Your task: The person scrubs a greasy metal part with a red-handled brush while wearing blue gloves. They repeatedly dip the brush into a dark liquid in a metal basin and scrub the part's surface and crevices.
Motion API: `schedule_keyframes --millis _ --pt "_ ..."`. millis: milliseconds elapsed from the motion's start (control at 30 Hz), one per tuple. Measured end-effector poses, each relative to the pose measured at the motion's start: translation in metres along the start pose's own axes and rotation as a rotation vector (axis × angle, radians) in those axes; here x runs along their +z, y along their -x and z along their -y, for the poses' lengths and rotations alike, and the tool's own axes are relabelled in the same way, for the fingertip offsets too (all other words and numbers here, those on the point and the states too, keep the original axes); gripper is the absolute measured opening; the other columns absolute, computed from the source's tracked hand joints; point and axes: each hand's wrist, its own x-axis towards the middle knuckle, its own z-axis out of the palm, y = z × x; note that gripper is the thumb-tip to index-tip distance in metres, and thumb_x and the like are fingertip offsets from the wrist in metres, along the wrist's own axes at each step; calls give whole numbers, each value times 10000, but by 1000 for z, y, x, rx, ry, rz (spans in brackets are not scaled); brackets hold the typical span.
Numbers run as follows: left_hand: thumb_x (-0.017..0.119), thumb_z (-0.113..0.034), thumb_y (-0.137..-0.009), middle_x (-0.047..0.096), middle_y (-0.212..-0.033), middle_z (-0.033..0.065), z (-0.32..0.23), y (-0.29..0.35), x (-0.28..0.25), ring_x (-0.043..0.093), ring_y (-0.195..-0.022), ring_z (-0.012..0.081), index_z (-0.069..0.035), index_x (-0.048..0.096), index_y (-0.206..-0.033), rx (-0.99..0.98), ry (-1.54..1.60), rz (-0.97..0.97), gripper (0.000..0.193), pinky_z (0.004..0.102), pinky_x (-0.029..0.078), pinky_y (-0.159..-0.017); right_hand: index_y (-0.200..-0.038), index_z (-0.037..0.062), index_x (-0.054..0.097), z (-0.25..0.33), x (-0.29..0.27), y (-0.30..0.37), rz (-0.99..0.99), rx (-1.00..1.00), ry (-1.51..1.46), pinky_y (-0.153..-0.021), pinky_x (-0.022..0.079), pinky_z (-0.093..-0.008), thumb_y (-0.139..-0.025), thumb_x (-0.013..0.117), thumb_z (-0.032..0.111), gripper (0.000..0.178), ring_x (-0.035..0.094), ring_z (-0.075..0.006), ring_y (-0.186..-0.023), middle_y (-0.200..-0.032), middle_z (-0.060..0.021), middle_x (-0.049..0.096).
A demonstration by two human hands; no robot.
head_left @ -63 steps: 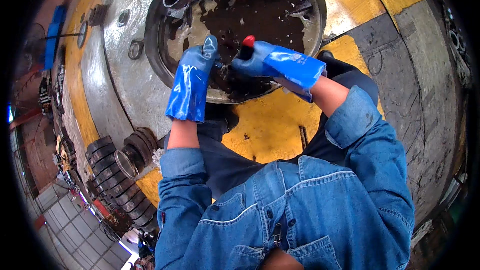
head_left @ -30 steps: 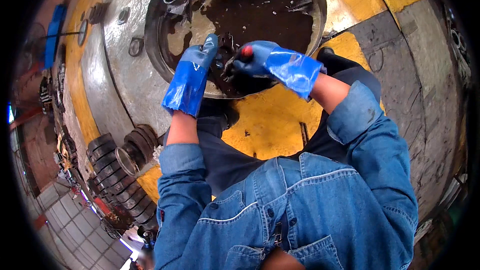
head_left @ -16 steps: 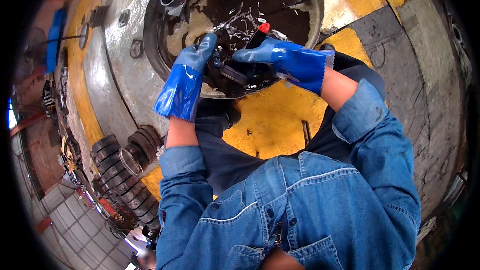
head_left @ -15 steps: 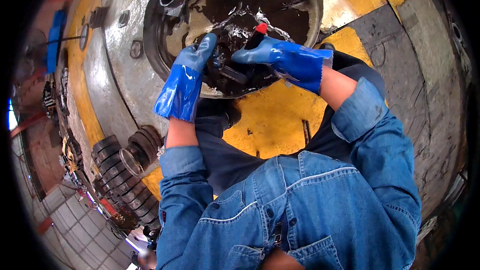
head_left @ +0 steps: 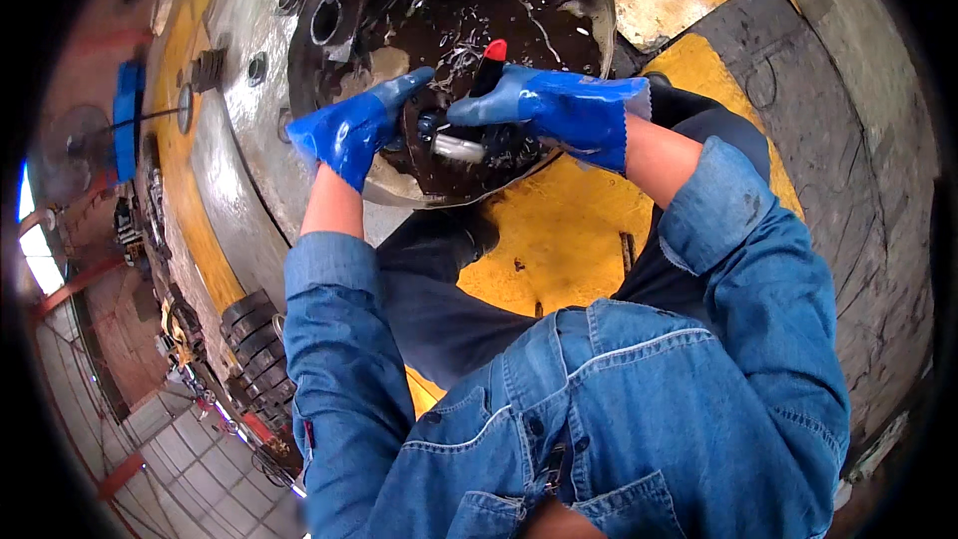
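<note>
Both my hands wear blue rubber gloves and work low over a round metal pan of dark, oily liquid. A black-handled tool with a red end is gripped in my right hand; its working end is hidden. My left hand has its thumb stretched along the top, its fingers curled out of sight around a dark, wet metal part. Just below the fingertips a shiny metal cylinder catches the light. Whether it belongs to the held part, I cannot tell.
Several dark metal parts lie in the pan, among them a ring-shaped piece on its left side. Small fittings rest on the grey metal surface left of it. A ribbed black stack stands at lower left. Yellow plate lies between my legs.
My left hand has tilted over with the metal part, and the cylinder below now shines. My right hand and the red-ended tool have shifted slightly left. The whole view has also shifted.
</note>
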Motion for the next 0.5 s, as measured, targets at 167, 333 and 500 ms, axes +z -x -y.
schedule_keyframes --millis 167,333,500 --pt "649 -708 -935 753 -906 56 -3 -18 6 664 -793 171 -30 785 -1160 -27 -12 42 727 329 514 -738 -1181 100 743 9 2 0 4 39 387 -848 550 -363 -868 744 383 422 700 -207 -882 -951 -98 761" --pt "644 -711 -934 755 -908 58 -2 -21 15 665 -792 174 -32 786 -1159 -28 -11 43 729 327 513 -738 -1028 160 780 -6 18 -9 -27 -206 1159 -823 593 -480 -862 726 381 282 729 -403 -929 -973 -150 765" --pt "640 -715 -933 757 -909 59 7 -15 20 666 -792 176 -34 787 -1158 -40 11 42 732 326 512 -739 -1097 140 787 18 15 -14 -111 212 766 -767 580 -417 -859 750 410 361 741 -298 -829 -963 -116 775"
